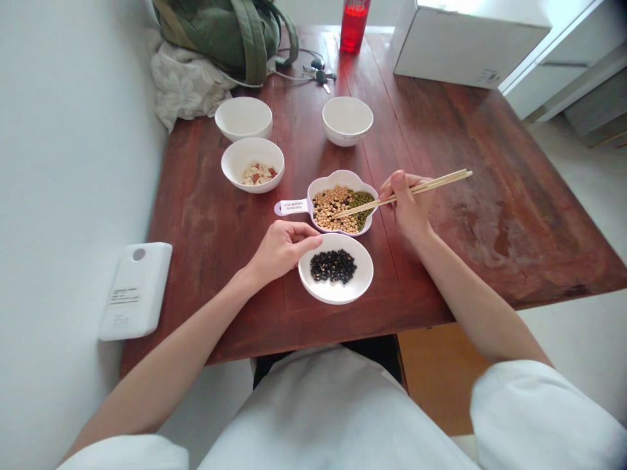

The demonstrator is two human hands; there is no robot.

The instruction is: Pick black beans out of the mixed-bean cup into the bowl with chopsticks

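My right hand (pixel 409 205) is closed round a pair of wooden chopsticks (pixel 435 184). Their tips reach into a flower-shaped white and purple dish (pixel 310 189) with a handle. Inside it lie yellow soybeans (pixel 337 199), green mung beans (pixel 363 198) and some scattered dark beans; whether the tips grip a bean is too small to tell. My left hand (pixel 287 251) pinches the left rim of a white bowl (pixel 362 284) directly in front of the dish. Black beans (pixel 334 266) cover the bottom of this bowl.
A white bowl (pixel 232 163) with pale and reddish pieces stands left, two more white bowls (pixel 243 117) (pixel 347 124) behind. Farther back are a green bag (pixel 215 36), keys (pixel 321 75), a red bottle (pixel 353 26) and a white box (pixel 465 49). A white device (pixel 140 287) lies left.
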